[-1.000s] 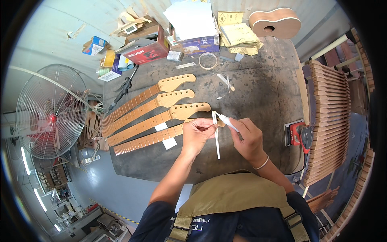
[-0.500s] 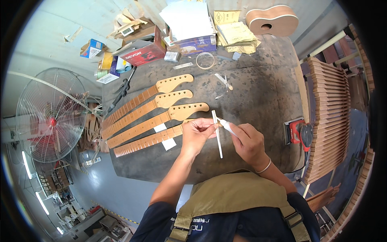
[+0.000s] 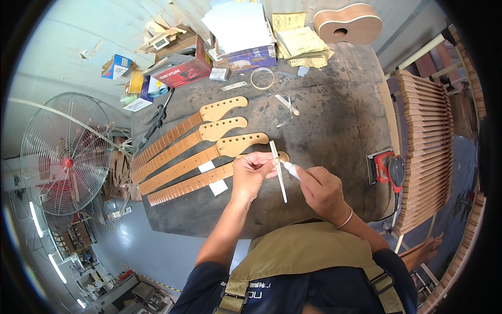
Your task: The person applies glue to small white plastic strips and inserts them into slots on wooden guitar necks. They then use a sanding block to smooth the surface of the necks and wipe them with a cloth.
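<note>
My left hand (image 3: 248, 175) pinches a thin white strip (image 3: 283, 188) between thumb and fingertips, above the dark table. In my right hand (image 3: 324, 193) is a small white squeeze bottle (image 3: 291, 169), its narrow nozzle pointing at the strip just beside my left fingertips. Whether the nozzle touches the strip, I cannot tell. Under my left hand lies a guitar neck (image 3: 178, 193) with fret slots; its far end is partly hidden. Three more guitar necks lie beyond it, the nearest with its headstock (image 3: 243, 144) close to the strip.
White paper pieces (image 3: 218, 187) lie by the necks. Farther back are a tape ring (image 3: 262, 78), a red box (image 3: 183, 70), sandpaper sheets (image 3: 300, 44) and a guitar body (image 3: 348, 23). A red sander (image 3: 389, 170) sits at the right edge, a wire fan (image 3: 68, 162) at left.
The bottle's nozzle has shifted slightly toward me along the strip, and the strip's angle has changed a little. Both hands keep their holds. The whole view has moved slightly.
</note>
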Available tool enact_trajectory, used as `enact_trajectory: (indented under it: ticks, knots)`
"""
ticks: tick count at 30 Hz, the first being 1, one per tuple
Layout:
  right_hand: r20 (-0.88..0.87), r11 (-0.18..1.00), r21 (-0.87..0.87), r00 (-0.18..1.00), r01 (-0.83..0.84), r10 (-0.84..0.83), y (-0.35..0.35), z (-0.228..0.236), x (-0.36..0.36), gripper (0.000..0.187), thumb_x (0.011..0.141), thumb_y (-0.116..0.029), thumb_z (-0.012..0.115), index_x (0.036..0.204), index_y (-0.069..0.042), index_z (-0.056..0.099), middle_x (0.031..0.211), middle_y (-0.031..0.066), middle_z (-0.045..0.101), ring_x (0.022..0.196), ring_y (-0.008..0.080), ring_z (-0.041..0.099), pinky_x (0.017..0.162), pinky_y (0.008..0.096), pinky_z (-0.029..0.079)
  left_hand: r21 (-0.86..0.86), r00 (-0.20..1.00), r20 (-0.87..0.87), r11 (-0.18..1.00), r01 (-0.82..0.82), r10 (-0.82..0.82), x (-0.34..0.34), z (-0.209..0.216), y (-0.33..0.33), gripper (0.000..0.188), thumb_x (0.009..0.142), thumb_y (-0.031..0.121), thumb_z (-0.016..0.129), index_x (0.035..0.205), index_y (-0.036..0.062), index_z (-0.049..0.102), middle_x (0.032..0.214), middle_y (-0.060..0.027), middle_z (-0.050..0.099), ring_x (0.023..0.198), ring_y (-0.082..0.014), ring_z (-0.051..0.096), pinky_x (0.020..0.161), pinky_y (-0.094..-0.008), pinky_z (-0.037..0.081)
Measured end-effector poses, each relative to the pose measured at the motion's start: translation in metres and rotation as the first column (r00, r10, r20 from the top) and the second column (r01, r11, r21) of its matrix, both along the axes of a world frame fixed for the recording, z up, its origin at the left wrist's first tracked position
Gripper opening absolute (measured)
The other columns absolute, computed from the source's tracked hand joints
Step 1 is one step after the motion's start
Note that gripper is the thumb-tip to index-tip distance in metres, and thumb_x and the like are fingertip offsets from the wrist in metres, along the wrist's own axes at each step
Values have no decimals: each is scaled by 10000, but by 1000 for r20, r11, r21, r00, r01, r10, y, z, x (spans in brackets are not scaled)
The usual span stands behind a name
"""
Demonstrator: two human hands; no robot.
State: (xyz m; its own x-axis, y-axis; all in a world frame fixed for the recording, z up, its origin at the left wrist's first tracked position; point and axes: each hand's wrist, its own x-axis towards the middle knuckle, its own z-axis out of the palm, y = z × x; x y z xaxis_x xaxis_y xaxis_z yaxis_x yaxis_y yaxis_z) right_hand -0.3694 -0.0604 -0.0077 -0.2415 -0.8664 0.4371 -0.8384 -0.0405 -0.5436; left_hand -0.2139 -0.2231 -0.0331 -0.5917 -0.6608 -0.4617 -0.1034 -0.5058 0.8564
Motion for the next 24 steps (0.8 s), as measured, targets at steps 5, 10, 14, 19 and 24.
enact_trajectory:
  ticks: [5, 10, 14, 19, 24]
  knots:
    - [-21, 1000, 9, 1000, -19, 19, 5, 0, 2, 325, 841, 15, 726, 1165, 16, 757, 846, 61, 582, 714, 219, 626, 581, 333, 512, 0, 999, -32, 1000, -11, 11, 2, -6, -2, 145, 954, -41, 777, 1099, -50, 775, 964, -132, 810, 827, -174, 785, 756, -322, 674]
    - [-41, 999, 21, 998, -36, 37, 11, -2, 4, 326, 855, -4, 707, 1175, 29, 752, 839, 69, 564, 700, 218, 614, 573, 332, 504, -7, 1000, 15, 1000, -24, 24, 0, -2, -4, 138, 953, -38, 780, 1090, -53, 772, 958, -138, 806, 827, -179, 786, 756, -324, 682]
    - [-35, 998, 38, 998, -53, 55, 15, -1, 6, 329, 856, -9, 708, 1180, 35, 749, 833, 69, 547, 686, 216, 602, 567, 333, 499, -1, 999, -4, 999, -49, 49, 0, -2, -4, 137, 942, -26, 797, 1077, -42, 778, 941, -124, 805, 809, -173, 780, 747, -323, 685]
    - [-23, 997, 55, 998, -58, 60, 21, 2, 11, 329, 857, -9, 712, 1180, 41, 748, 836, 71, 532, 682, 211, 598, 559, 331, 489, -9, 998, 6, 998, -58, 58, 1, -1, -6, 129, 940, -29, 798, 1067, -38, 781, 934, -116, 802, 800, -167, 775, 737, -324, 686]
    - [-14, 996, 60, 998, -67, 68, 29, 1, 14, 328, 851, 0, 704, 1173, 46, 747, 834, 74, 523, 676, 211, 595, 552, 330, 481, -14, 997, 13, 997, -80, 80, 2, -1, -8, 119, 941, -33, 794, 1058, -37, 780, 929, -116, 800, 795, -170, 773, 741, -332, 690]
